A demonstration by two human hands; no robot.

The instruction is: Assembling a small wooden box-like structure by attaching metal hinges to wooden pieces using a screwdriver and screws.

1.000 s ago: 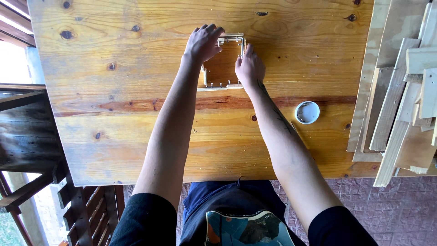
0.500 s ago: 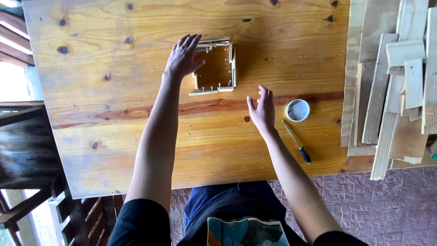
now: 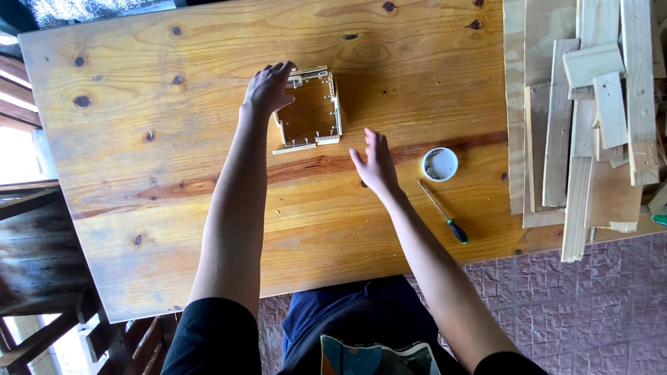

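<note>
A small square wooden frame [image 3: 309, 111], open in the middle, lies on the wooden tabletop [image 3: 174, 160]. My left hand [image 3: 266, 87] rests on the frame's left side, fingers curled over its far left corner. My right hand [image 3: 375, 161] hovers flat over the table, fingers spread, a little to the right of and nearer than the frame, holding nothing. A small white round lid or cup [image 3: 439, 164] sits right of that hand. A screwdriver [image 3: 443, 212] with a dark green handle lies near the table's front edge.
A stack of wooden slats and offcuts [image 3: 590, 125] covers the table's right end. Dark wooden furniture [image 3: 42, 264] stands at the left. A paved brick floor [image 3: 590, 305] shows below the table's front edge.
My right hand has left the frame and pulled back toward me and to the right. My left hand stays on the frame's left side. The view shifted, bringing the screwdriver into sight.
</note>
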